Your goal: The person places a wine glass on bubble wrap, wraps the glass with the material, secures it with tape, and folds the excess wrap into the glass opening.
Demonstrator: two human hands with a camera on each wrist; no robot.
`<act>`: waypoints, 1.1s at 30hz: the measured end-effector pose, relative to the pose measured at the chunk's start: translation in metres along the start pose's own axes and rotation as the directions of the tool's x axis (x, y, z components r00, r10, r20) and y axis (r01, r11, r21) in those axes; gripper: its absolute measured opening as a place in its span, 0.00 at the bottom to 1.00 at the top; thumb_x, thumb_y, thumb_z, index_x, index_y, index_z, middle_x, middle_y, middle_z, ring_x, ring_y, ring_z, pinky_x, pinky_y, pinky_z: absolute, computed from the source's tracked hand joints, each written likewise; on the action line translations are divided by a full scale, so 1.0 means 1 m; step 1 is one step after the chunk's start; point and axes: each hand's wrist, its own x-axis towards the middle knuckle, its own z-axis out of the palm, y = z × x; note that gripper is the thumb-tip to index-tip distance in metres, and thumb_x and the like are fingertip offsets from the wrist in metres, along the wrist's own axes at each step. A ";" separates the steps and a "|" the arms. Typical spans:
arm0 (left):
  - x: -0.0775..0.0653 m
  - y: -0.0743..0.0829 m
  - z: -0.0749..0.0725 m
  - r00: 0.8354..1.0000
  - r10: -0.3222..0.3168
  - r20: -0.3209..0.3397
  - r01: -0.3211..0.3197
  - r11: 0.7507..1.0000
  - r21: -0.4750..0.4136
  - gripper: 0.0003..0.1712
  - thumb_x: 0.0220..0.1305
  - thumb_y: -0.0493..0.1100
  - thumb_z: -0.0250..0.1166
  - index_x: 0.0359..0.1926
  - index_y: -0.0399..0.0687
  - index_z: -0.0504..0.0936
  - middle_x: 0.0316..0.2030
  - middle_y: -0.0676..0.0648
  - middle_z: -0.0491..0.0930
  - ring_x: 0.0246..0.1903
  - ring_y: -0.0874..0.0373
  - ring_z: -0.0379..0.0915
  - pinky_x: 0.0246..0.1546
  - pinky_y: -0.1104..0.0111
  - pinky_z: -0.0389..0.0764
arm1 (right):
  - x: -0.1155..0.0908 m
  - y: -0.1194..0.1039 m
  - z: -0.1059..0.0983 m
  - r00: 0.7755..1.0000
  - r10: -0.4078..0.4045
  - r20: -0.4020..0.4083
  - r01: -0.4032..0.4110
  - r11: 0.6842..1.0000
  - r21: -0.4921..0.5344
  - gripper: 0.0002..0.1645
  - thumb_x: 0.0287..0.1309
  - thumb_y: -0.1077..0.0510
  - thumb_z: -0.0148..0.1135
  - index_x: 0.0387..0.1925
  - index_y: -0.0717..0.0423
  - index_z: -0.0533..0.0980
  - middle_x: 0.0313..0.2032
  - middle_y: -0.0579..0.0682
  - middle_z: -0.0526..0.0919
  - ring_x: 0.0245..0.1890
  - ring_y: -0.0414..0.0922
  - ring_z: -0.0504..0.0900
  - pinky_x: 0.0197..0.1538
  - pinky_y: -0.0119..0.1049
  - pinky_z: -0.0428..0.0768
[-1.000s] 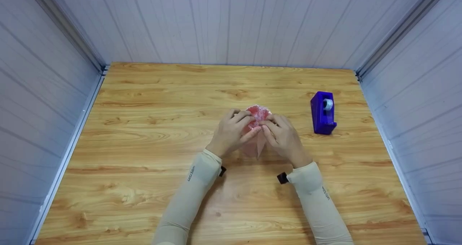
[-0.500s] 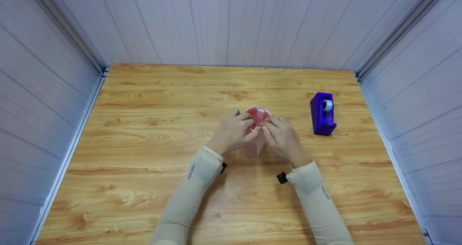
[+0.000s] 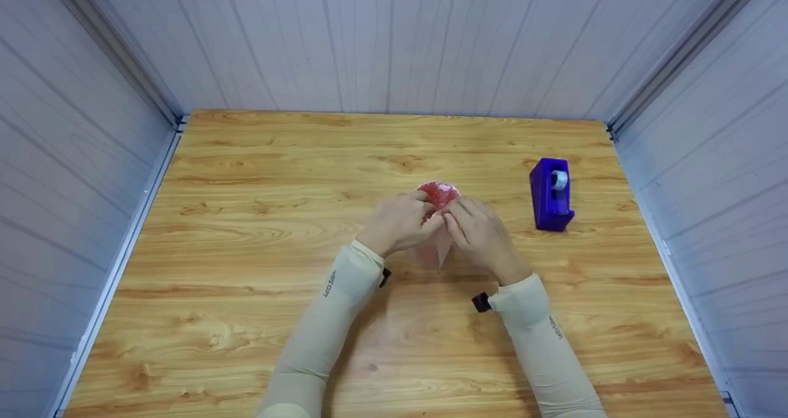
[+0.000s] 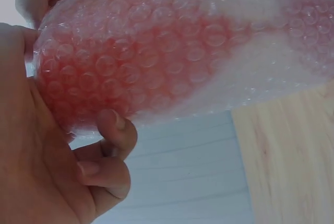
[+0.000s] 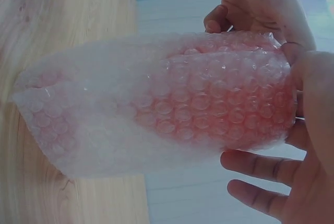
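A sheet of bubble wrap (image 3: 439, 191) is rolled round a red stemmed glass (image 5: 209, 104) and stands upright on the table. Through the clear layers the red bowl narrows to a thin stem, with a pinkish foot at the table end. At the upper edge of the wrap, my left hand (image 3: 397, 224) grips from the left, its ring and little fingers curled beside the wrap in the left wrist view. My right hand (image 3: 483, 236) pinches the same edge from the right. Both thumbs meet at the near side of the opening. The pinched edge itself is partly hidden by the fingers.
A purple tape dispenser (image 3: 550, 195) with a white tape roll (image 3: 559, 180) stands to the right of the hands. The wood-grain table (image 3: 246, 178) is bordered by pale panelled walls (image 3: 357, 42) at the back and both sides.
My left wrist has turned and shifted slightly to the right, and the left fingers have curled further in over the wrap's upper edge. The right hand stays nearly still; the dispenser has not moved.
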 end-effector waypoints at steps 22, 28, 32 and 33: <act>-0.004 -0.010 0.006 0.995 0.097 -0.008 -0.097 0.995 -0.030 0.27 0.76 0.55 0.45 0.41 0.45 0.87 0.42 0.47 0.82 0.38 0.53 0.78 0.42 0.61 0.81 | 0.004 -0.001 -0.001 0.991 0.049 0.123 -0.045 0.998 -0.041 0.21 0.76 0.54 0.45 0.45 0.61 0.82 0.46 0.55 0.83 0.45 0.53 0.79 0.53 0.48 0.77; -0.004 -0.012 0.005 0.996 0.089 -0.024 -0.089 0.996 0.011 0.29 0.76 0.58 0.44 0.43 0.47 0.87 0.44 0.47 0.82 0.36 0.55 0.80 0.36 0.62 0.82 | 0.005 -0.001 0.002 0.998 -0.002 0.056 0.005 0.999 -0.047 0.19 0.75 0.55 0.46 0.47 0.61 0.81 0.46 0.55 0.83 0.46 0.53 0.80 0.55 0.48 0.77; -0.007 -0.016 0.010 0.973 0.170 -0.156 -0.158 0.984 0.086 0.27 0.77 0.58 0.45 0.46 0.47 0.86 0.43 0.48 0.82 0.30 0.57 0.79 0.30 0.66 0.81 | 0.002 0.002 0.004 0.998 -0.048 -0.042 0.046 0.998 -0.030 0.15 0.73 0.57 0.52 0.49 0.62 0.81 0.47 0.56 0.83 0.48 0.54 0.80 0.55 0.48 0.76; -0.008 -0.017 0.011 0.961 0.194 -0.196 -0.176 0.979 0.106 0.26 0.77 0.57 0.46 0.47 0.47 0.85 0.44 0.48 0.82 0.28 0.58 0.79 0.28 0.66 0.81 | 0.002 0.002 0.005 0.997 -0.051 -0.062 0.050 0.999 -0.020 0.15 0.73 0.58 0.53 0.50 0.61 0.81 0.48 0.56 0.83 0.48 0.54 0.79 0.55 0.48 0.76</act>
